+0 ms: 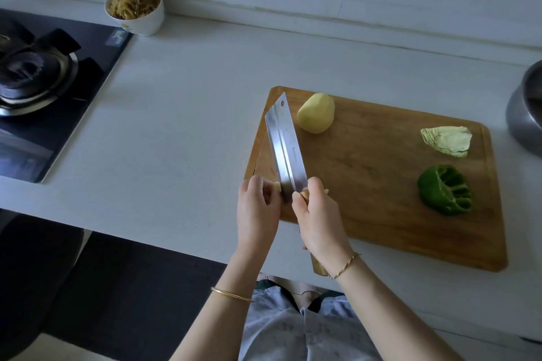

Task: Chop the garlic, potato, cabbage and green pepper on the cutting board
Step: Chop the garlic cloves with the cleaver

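**Pale garlic at the blade: first of four items**

Garlic (276, 184) is at the near-left corner of the cutting board (366, 184). The left hand (256, 208) pinches it against the heel of the cleaver (286, 146). The right hand (318, 223) is wrapped round the handle. The clove is mostly hidden, so I can't tell how far it's cut. Potato (316, 113), cabbage (447, 141) and green pepper (445, 190) sit further along the board and look unchopped. I'd say we're on the garlic step. Next move needs a short downward press, with the left fingertips tucked back since they're right beside the edge.

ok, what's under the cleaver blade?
A pale garlic piece shows beside the cleaver heel, pinched by the left hand; cutting board beneath. The right hand and blade hide the rest.
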